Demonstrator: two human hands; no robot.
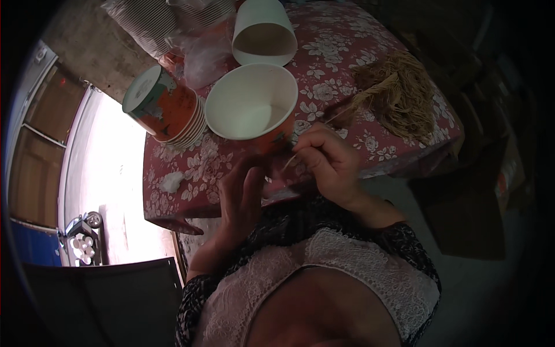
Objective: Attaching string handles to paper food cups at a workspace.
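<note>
My right hand [330, 165] pinches a thin tan cord [289, 162] between thumb and fingers. The cord's short end sticks out toward my left hand, and its other side runs up toward a tangled bundle of tan cords [399, 98] on the table's right. My left hand [240, 188] is at the table's near edge, fingers stretched out and thumb apart, with nothing visible in it. Its fingertips are in shadow, close under a paper bucket [277, 140], white inside and orange outside. That bucket is tilted, its mouth facing me.
A stack of orange and green paper buckets [167, 110] leans on the left. Behind are another white bucket [263, 34] on its side, a clear plastic bag [205, 61] and stacked white cups [141, 23]. A white tuft [171, 182] lies on the flowered tablecloth [324, 49]. Cardboard [462, 196] stands at right.
</note>
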